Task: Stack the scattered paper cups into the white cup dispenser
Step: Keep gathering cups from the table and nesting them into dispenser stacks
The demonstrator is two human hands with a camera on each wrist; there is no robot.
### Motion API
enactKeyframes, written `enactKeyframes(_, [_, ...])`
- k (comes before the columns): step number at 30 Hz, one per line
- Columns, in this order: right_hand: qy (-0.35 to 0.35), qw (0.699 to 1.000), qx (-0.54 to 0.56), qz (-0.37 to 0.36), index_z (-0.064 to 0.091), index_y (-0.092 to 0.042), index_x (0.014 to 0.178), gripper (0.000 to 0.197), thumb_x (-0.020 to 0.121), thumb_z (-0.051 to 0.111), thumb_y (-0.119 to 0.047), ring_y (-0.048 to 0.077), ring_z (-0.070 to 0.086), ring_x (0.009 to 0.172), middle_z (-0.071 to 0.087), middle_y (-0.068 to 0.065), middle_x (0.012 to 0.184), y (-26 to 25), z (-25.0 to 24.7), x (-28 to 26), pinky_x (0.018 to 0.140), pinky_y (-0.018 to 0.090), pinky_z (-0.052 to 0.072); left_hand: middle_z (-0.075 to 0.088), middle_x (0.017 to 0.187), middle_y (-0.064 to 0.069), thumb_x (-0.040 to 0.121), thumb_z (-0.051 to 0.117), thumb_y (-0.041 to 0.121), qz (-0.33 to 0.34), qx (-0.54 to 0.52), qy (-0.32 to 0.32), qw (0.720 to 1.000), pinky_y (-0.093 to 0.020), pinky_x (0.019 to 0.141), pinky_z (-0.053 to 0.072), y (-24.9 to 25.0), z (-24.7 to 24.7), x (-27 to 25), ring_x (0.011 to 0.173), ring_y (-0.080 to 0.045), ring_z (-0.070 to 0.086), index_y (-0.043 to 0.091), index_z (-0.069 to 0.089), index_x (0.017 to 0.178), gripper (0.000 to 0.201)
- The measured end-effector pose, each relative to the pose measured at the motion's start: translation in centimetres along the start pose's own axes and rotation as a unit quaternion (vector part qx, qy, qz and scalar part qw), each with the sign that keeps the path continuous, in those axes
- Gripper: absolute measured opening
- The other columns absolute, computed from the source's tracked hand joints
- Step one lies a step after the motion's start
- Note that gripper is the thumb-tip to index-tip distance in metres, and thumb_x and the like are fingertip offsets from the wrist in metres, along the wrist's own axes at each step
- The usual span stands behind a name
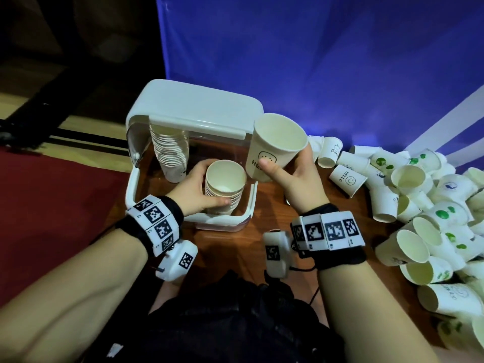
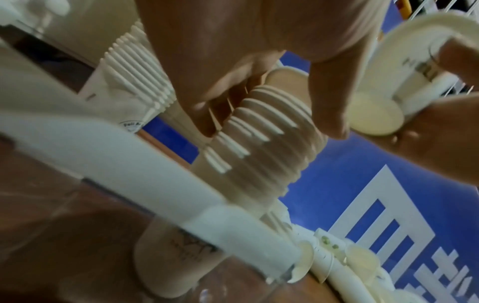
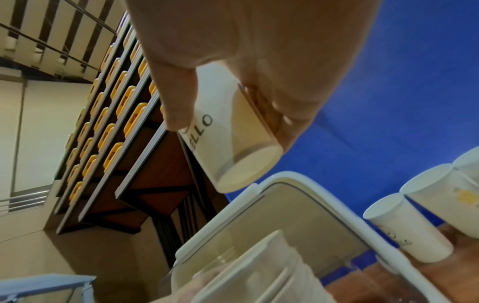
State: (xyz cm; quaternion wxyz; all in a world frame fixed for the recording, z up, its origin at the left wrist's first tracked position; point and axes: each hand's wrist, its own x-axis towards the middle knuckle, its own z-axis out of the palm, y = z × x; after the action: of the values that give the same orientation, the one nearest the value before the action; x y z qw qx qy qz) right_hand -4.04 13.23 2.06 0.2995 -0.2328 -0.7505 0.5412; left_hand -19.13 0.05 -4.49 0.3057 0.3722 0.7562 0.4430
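The white cup dispenser (image 1: pixel 146 174) stands open on the wooden table, lid (image 1: pixel 199 106) tipped back. Inside it a tall stack of cups (image 1: pixel 170 150) leans at the left. My left hand (image 1: pixel 199 189) grips a second, shorter stack of nested cups (image 1: pixel 225 187) inside the dispenser; the left wrist view shows fingers and thumb curled round the ribbed stack (image 2: pixel 272 147). My right hand (image 1: pixel 290 171) holds a single "HELLO" paper cup (image 1: pixel 275 145) upright, just right of and above that stack. Thumb and fingers pinch the cup (image 3: pixel 225 131) in the right wrist view.
Several loose paper cups (image 1: pixel 419 205) lie in a heap on the table's right side. A blue backdrop (image 1: pixel 314 61) hangs behind the dispenser. Left of the table is red floor (image 1: pixel 52 205). Dark clothing (image 1: pixel 235 323) shows at the bottom centre.
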Motion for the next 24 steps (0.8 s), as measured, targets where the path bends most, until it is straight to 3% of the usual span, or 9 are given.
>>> enactKeyframes(3, [-0.032, 0.999, -0.005, -0.006, 0.035, -0.020, 0.121, 0.060, 0.075, 0.073, -0.010, -0.032, 0.044, 0.091, 0.047, -0.024, 0.109, 0.4, 1.1, 0.8, 0.077, -0.007, 0.034, 0.042, 0.128, 0.001, 0.065, 0.081, 0.015, -0.001, 0.006, -0.006, 1.000, -0.026, 0.105, 0.029, -0.6, 0.1, 0.2, 0.121, -0.012, 0.040, 0.018, 0.030, 0.137, 0.088])
enactKeyframes(6, [-0.052, 0.999, -0.001, -0.003, 0.035, -0.017, 0.125, 0.062, 0.076, 0.072, -0.009, -0.031, 0.045, 0.094, 0.046, -0.025, 0.109, 1.2, 2.4, 1.2, 0.078, -0.006, 0.035, 0.046, 0.126, 0.003, 0.064, 0.082, 0.014, -0.003, -0.002, -0.010, 1.000, -0.026, 0.103, 0.031, -0.9, 0.1, 0.6, 0.118, -0.011, 0.044, 0.018, 0.034, 0.135, 0.086])
enactKeyframes(8, [-0.055, 0.998, 0.006, 0.001, 0.035, -0.013, 0.131, 0.070, 0.072, 0.072, -0.020, -0.023, 0.047, 0.102, 0.050, -0.021, 0.113, 1.9, 3.3, 1.3, 0.087, 0.000, 0.038, 0.049, 0.125, 0.003, 0.063, 0.082, 0.014, -0.002, -0.006, -0.016, 1.000, -0.027, 0.104, 0.033, -1.1, 0.0, 0.7, 0.118, -0.012, 0.046, 0.019, 0.036, 0.133, 0.084])
enactKeyframes(11, [-0.049, 0.999, 0.009, 0.011, 0.032, -0.015, 0.134, 0.084, 0.064, 0.074, -0.035, -0.001, 0.050, 0.116, 0.052, -0.009, 0.123, 2.6, 4.2, 0.9, 0.101, 0.020, 0.042, 0.051, 0.124, 0.002, 0.063, 0.082, 0.014, -0.004, -0.015, -0.020, 1.000, -0.030, 0.105, 0.036, -1.3, 0.0, 0.8, 0.118, -0.013, 0.048, 0.021, 0.036, 0.131, 0.082])
enactKeyframes(12, [-0.048, 0.999, 0.004, 0.010, 0.032, -0.017, 0.133, 0.084, 0.062, 0.074, -0.036, -0.001, 0.049, 0.116, 0.051, -0.009, 0.123, 2.7, 4.3, 0.8, 0.101, 0.021, 0.042, 0.051, 0.125, 0.002, 0.063, 0.082, 0.015, -0.003, -0.013, -0.018, 1.000, -0.029, 0.104, 0.036, -1.2, 0.0, 0.8, 0.118, -0.013, 0.048, 0.021, 0.036, 0.131, 0.083])
enactKeyframes(15, [-0.045, 0.999, -0.010, 0.005, 0.033, -0.022, 0.126, 0.073, 0.065, 0.073, -0.026, -0.019, 0.047, 0.106, 0.048, -0.017, 0.117, 3.1, 4.3, 0.6, 0.093, 0.006, 0.040, 0.051, 0.129, -0.002, 0.063, 0.082, 0.016, 0.001, -0.009, -0.013, 1.000, -0.026, 0.102, 0.035, -1.2, -0.1, 0.8, 0.117, -0.012, 0.048, 0.018, 0.036, 0.134, 0.084])
enactKeyframes(18, [-0.048, 0.999, 0.015, 0.011, 0.035, -0.015, 0.128, 0.070, 0.068, 0.069, -0.020, -0.020, 0.048, 0.102, 0.048, -0.017, 0.114, 3.8, 4.5, 0.1, 0.087, 0.001, 0.039, 0.050, 0.131, -0.004, 0.062, 0.083, 0.016, 0.004, -0.010, -0.011, 1.000, -0.024, 0.100, 0.034, -1.1, 0.0, 0.7, 0.116, -0.011, 0.047, 0.016, 0.037, 0.134, 0.085])
enactKeyframes(22, [-0.066, 0.997, 0.033, 0.038, 0.036, -0.020, 0.125, 0.064, 0.069, 0.067, -0.021, 0.002, 0.053, 0.109, 0.051, 0.000, 0.122, 4.1, 5.4, 0.0, 0.092, 0.012, 0.045, 0.051, 0.132, -0.003, 0.045, 0.079, 0.049, -0.001, -0.017, -0.028, 0.999, -0.036, 0.105, 0.040, -0.7, 0.0, 0.4, 0.119, -0.015, 0.050, 0.020, 0.038, 0.133, 0.101])
enactKeyframes(24, [-0.065, 0.996, 0.043, 0.041, 0.036, -0.024, 0.122, 0.060, 0.073, 0.069, -0.018, 0.004, 0.054, 0.108, 0.053, -0.001, 0.120, 4.2, 5.6, 0.1, 0.092, 0.014, 0.046, 0.052, 0.131, -0.004, 0.041, 0.074, 0.055, -0.001, -0.019, -0.032, 0.999, -0.041, 0.105, 0.041, -0.8, 0.0, 0.5, 0.119, -0.017, 0.052, 0.021, 0.038, 0.132, 0.103])
